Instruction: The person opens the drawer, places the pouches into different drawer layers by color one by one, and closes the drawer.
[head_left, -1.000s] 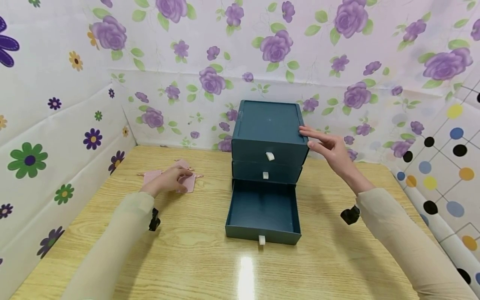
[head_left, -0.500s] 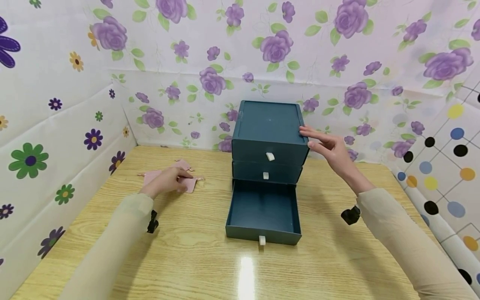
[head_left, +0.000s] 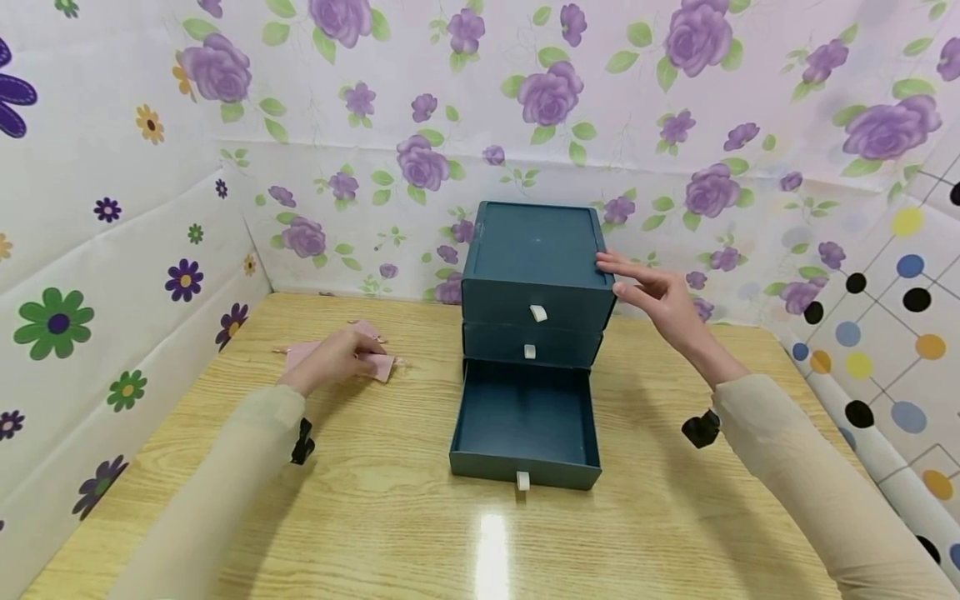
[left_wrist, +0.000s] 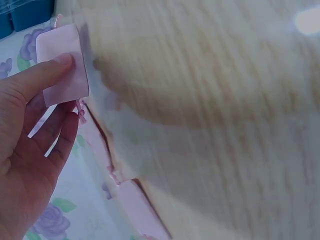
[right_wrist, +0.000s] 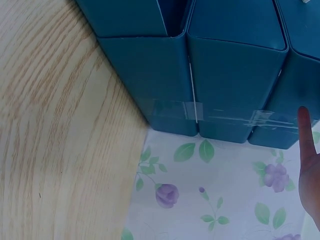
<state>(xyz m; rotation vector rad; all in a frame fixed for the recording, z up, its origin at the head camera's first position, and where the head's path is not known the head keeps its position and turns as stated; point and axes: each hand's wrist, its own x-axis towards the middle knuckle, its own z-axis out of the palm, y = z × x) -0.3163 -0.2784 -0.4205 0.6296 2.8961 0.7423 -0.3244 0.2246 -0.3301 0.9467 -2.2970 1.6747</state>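
Note:
My left hand point(head_left: 330, 362) pinches a small flat pink pouch point(left_wrist: 72, 86) with a thin cord, thumb on the near face and fingers behind it. Two more pink pouches point(left_wrist: 142, 210) with knotted cords lie on the table below that hand in the left wrist view; in the head view the hand partly covers them. Over on the right, my right hand point(head_left: 663, 304) rests its fingertips at the top right edge of a dark blue drawer unit point(head_left: 540, 242). The unit's bottom drawer point(head_left: 487, 468) is pulled out and bare inside; the two drawers above are pushed in.
White pull tabs point(head_left: 522, 481) stick out from the drawer fronts. Clear tape point(right_wrist: 220, 114) runs across the unit's side. The wooden table point(head_left: 390, 517) meets a flowered cloth wall point(head_left: 337, 233) at the back, with patterned cloth on both sides.
My left fingers have closed on the nearest pink pouch and tilted it slightly up. The right hand and the drawer unit have stayed in place.

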